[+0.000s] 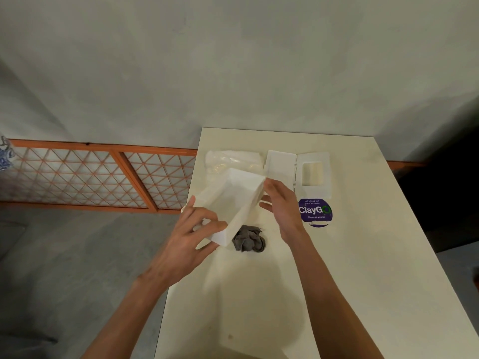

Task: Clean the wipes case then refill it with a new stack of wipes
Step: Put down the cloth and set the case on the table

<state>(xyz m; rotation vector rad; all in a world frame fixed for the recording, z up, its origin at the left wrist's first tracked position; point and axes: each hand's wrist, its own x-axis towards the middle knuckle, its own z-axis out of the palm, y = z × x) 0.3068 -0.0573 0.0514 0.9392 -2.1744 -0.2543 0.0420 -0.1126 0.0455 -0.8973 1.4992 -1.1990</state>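
Observation:
The white wipes case [230, 203] is lifted above the table and tilted, its hollow inside facing me. My left hand [191, 239] grips its near left end, thumb on the rim. My right hand [281, 208] touches its far right end with the fingers spread. A crumpled grey cloth [248, 239] lies on the table just under the case. The case's white lid [298, 172] lies flat behind my right hand, its flap open over a rectangular opening. A clear plastic pack of new wipes [233, 160] lies at the table's far left.
The cream table [363, 255] bears a round purple sticker [315, 212] right of my right hand. The table's left edge runs just under my left hand, with grey floor beyond. An orange lattice panel [98, 174] stands along the wall at left.

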